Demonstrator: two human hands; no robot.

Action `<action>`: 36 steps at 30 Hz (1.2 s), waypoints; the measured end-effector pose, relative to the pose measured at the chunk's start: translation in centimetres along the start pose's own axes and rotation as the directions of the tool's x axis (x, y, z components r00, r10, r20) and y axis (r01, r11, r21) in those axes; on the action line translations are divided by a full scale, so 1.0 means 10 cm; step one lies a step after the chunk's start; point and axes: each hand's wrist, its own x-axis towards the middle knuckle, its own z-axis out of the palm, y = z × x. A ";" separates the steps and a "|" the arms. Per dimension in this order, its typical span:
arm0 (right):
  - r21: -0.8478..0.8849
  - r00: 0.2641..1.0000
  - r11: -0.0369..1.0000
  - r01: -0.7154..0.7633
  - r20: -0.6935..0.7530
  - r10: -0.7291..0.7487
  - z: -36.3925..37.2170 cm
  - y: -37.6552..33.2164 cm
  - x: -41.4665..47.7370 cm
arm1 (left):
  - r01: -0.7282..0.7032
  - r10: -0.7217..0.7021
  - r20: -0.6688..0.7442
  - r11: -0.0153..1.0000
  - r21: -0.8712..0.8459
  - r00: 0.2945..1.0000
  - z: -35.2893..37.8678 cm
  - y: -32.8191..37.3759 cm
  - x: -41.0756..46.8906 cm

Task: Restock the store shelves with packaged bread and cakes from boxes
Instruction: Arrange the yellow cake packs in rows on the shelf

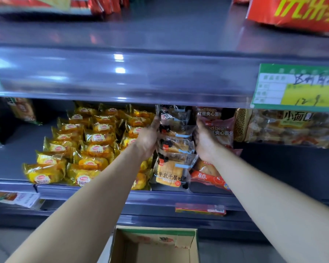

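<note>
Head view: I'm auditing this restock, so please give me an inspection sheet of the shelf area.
Surface: grey shelf, bare patch at left.
Job's things: clear-wrapped bread packs in a front-to-back row; yellow packs left of it, red bean packs right; cardboard box below the shelf.
Clutter: nothing seen.
Hands: left hand grips the row's left side, right hand its right side.
Cables: nothing seen.
Surroundings: green price tag on the upper shelf edge; red package above.
</note>
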 end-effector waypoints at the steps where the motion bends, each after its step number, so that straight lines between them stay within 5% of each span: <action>1: -0.001 1.000 1.000 -0.010 -0.016 0.010 0.00 0.03 -0.01 | -0.008 0.008 0.004 1.000 0.018 1.000 0.01 -0.03 -0.03; 7: 0.011 0.981 0.999 -0.037 -0.190 0.038 0.06 0.35 -0.18 | 0.082 -0.077 -0.066 0.994 0.074 0.995 0.11 -0.24 -0.23; 16: 0.036 0.992 0.999 -0.028 -0.124 0.032 0.11 0.30 -0.11 | 0.050 -0.075 -0.139 0.983 -0.175 0.987 0.13 -0.32 -0.26; 28: -0.057 0.992 0.993 0.105 -0.066 -0.108 -0.15 0.12 -0.34 | 0.009 -0.025 -0.255 0.998 -0.060 0.967 0.12 -0.20 -0.47; 33: -0.152 0.955 0.972 0.179 -0.209 -0.209 -0.42 0.01 -0.53 | -0.160 0.187 -0.354 0.982 0.104 0.916 0.38 -0.02 -0.66; 36: -0.171 0.925 0.975 0.143 -0.327 -0.193 -0.67 -0.04 -0.67 | -0.166 0.202 -0.224 0.972 0.168 0.953 0.70 -0.04 -0.73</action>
